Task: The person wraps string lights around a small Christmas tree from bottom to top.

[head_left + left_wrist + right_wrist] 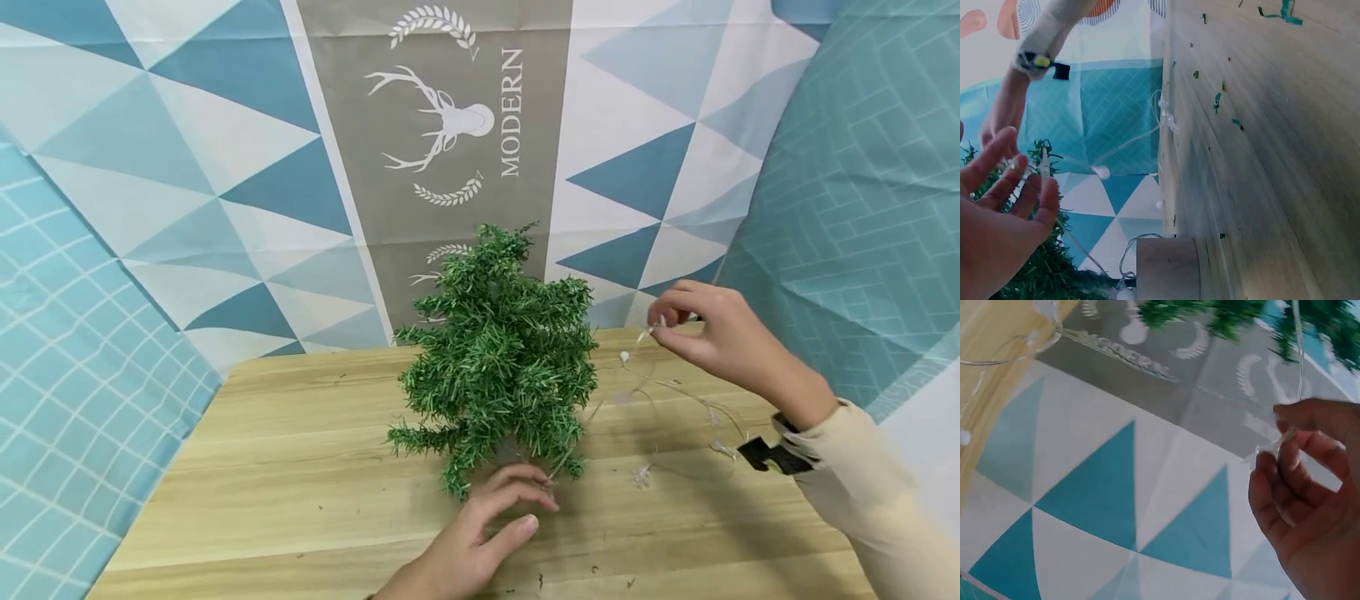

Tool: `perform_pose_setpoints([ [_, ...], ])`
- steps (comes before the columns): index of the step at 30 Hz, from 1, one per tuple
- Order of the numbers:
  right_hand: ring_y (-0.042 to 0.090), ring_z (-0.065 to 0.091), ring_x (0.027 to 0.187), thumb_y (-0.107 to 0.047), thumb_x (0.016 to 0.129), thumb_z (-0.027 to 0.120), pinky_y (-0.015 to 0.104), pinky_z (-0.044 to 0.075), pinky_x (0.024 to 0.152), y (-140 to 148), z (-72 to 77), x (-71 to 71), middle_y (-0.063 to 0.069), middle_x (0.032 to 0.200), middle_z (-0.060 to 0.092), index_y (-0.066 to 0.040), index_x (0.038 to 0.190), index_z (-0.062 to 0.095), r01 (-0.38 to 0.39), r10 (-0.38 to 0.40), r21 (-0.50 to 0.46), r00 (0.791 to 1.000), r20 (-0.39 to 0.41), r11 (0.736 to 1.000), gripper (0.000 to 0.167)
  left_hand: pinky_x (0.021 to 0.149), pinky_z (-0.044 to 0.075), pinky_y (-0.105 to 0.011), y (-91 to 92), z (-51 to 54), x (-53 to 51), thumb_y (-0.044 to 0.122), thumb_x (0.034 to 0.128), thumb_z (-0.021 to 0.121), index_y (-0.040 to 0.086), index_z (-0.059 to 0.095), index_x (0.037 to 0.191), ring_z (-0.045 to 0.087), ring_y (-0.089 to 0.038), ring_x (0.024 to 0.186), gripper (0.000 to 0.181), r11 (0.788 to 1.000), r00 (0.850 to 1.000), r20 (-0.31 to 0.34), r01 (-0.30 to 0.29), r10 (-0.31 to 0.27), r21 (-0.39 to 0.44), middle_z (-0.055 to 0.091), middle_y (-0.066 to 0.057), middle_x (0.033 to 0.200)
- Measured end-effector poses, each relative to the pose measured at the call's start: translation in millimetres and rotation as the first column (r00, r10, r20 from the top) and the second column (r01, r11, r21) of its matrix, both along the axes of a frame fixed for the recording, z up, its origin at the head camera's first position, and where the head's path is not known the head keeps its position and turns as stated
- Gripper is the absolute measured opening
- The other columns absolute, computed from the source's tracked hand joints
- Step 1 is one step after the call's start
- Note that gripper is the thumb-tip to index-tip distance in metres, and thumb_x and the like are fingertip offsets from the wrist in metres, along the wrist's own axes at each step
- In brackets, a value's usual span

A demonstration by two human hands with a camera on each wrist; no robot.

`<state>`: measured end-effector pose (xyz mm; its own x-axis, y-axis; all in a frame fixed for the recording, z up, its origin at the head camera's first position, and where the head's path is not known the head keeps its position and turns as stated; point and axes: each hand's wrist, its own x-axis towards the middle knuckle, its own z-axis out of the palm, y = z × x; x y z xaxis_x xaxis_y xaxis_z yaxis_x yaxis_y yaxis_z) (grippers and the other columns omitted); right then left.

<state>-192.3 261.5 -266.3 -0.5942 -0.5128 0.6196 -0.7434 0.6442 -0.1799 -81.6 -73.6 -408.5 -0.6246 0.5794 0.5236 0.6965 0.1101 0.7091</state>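
A small artificial Christmas tree [498,350] stands upright on the wooden table [285,467]. To its right, my right hand [708,325] is raised and pinches a thin, clear string light [1299,362] between thumb and fingers. The wire hangs in loose loops with small white bulbs [624,357] and trails down to the tabletop. By the tree's lower front branches is my left hand [487,525], its fingers loosely extended. In the left wrist view a clear light piece [1045,165] shows near these fingertips, and I see no grip on it.
In the left wrist view, the tree's round wooden base [1169,269] has wire beside it. Clear light pieces [641,476] lie on the table to the right. Green needle scraps [1217,102] are scattered about. Patterned cloth [255,167] hangs behind the table.
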Motion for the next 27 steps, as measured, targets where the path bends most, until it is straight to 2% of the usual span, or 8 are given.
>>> perform_pose_setpoints([
  [2, 0.005, 0.05, 0.071, 0.01, 0.08, 0.07, 0.021, 0.041, 0.062, 8, 5.0, 14.3, -0.013, 0.078, 0.056, -0.026, 0.084, 0.065, -0.062, 0.063, -0.007, 0.992, 0.111, 0.998, 0.036, 0.105, 0.043, -0.045, -0.5, -0.3, 0.0, 0.004, 0.0979, 0.053, 0.015, 0.066, 0.113, 0.053, -0.022, 0.124, 0.022, 0.998, 1.0, -0.017, -0.019, 0.02, 0.06, 0.058, -0.006, 0.132],
  [5, 0.003, 0.053, 0.069, 0.015, 0.078, 0.068, 0.021, 0.043, 0.061, 16, 13.2, 32.3, -0.016, 0.077, 0.058, -0.03, 0.083, 0.062, -0.144, 0.143, -0.016, 0.952, 0.269, 0.989, 0.046, 0.103, 0.043, -0.045, -1.4, -0.2, -0.5, 0.0, 0.0932, 0.056, 0.014, 0.066, 0.105, 0.057, -0.023, 0.118, 0.021, 0.987, 0.998, -0.038, -0.044, 0.051, 0.156, 0.062, -0.008, 0.124],
  [7, 0.003, 0.054, 0.067, 0.014, 0.08, 0.068, 0.021, 0.043, 0.06, 15, 18.1, 38.8, -0.017, 0.075, 0.058, -0.031, 0.085, 0.063, -0.145, 0.142, -0.009, 0.948, 0.286, 0.989, 0.046, 0.102, 0.044, -0.045, -1.8, 0.6, -0.6, -0.002, 0.0913, 0.055, 0.012, 0.065, 0.105, 0.058, -0.025, 0.116, 0.021, 0.978, 0.997, -0.044, -0.049, 0.059, 0.2, 0.062, -0.01, 0.122],
  [9, 0.003, 0.052, 0.063, 0.009, 0.083, 0.071, 0.02, 0.042, 0.059, 11, 21.6, 39.5, -0.017, 0.07, 0.055, -0.032, 0.087, 0.064, -0.101, 0.101, -0.011, 0.967, 0.235, 0.995, 0.042, 0.103, 0.044, -0.044, -2.2, 1.8, -0.1, -0.003, 0.0907, 0.055, 0.01, 0.063, 0.107, 0.056, -0.026, 0.118, 0.022, 0.974, 0.997, -0.035, -0.061, 0.07, 0.22, 0.06, -0.011, 0.124],
  [13, 0.002, 0.043, 0.052, 0.003, 0.086, 0.073, 0.018, 0.036, 0.053, -1, 21.3, 27.1, -0.016, 0.061, 0.047, -0.027, 0.093, 0.067, 0.001, 0.001, -0.025, 0.997, 0.081, 1.0, 0.032, 0.105, 0.044, -0.041, -1.1, 2.9, 1.9, 0.001, 0.0926, 0.059, 0.01, 0.06, 0.12, 0.048, -0.025, 0.126, 0.029, 0.977, 0.993, -0.009, -0.115, 0.118, 0.18, 0.051, -0.011, 0.134],
  [18, 0.001, 0.035, 0.045, -0.001, 0.091, 0.068, 0.022, 0.033, 0.046, -11, 14.2, 2.1, -0.015, 0.057, 0.042, -0.015, 0.105, 0.067, 0.097, -0.096, 0.037, 0.995, -0.018, 0.995, 0.02, 0.103, 0.045, -0.04, 0.8, 4.1, 3.4, 0.007, 0.0952, 0.06, 0.01, 0.049, 0.141, 0.047, -0.024, 0.127, 0.047, 0.983, 0.987, -0.016, -0.156, 0.158, 0.094, 0.042, -0.01, 0.145],
  [22, 0.005, 0.036, 0.043, -0.01, 0.097, 0.063, 0.026, 0.033, 0.045, -15, 8.2, -16.5, -0.011, 0.055, 0.045, -0.011, 0.117, 0.063, 0.193, -0.195, 0.075, 0.981, 0.02, 0.978, 0.02, 0.103, 0.046, -0.042, 2.0, 3.8, 4.6, 0.012, 0.0982, 0.06, 0.011, 0.043, 0.147, 0.049, -0.026, 0.125, 0.052, 0.983, 0.984, -0.006, -0.18, 0.18, 0.032, 0.038, -0.008, 0.15],
  [27, 0.013, 0.04, 0.042, -0.018, 0.102, 0.056, 0.029, 0.034, 0.044, -16, -4.1, -38.8, -0.004, 0.054, 0.048, -0.006, 0.126, 0.057, 0.231, -0.237, 0.056, 0.955, 0.179, 0.971, 0.027, 0.107, 0.043, -0.043, 4.7, 5.8, 6.3, 0.021, 0.1005, 0.058, 0.019, 0.043, 0.149, 0.044, -0.021, 0.133, 0.051, 0.977, 0.976, 0.053, -0.21, 0.212, -0.043, 0.036, 0.001, 0.153],
])
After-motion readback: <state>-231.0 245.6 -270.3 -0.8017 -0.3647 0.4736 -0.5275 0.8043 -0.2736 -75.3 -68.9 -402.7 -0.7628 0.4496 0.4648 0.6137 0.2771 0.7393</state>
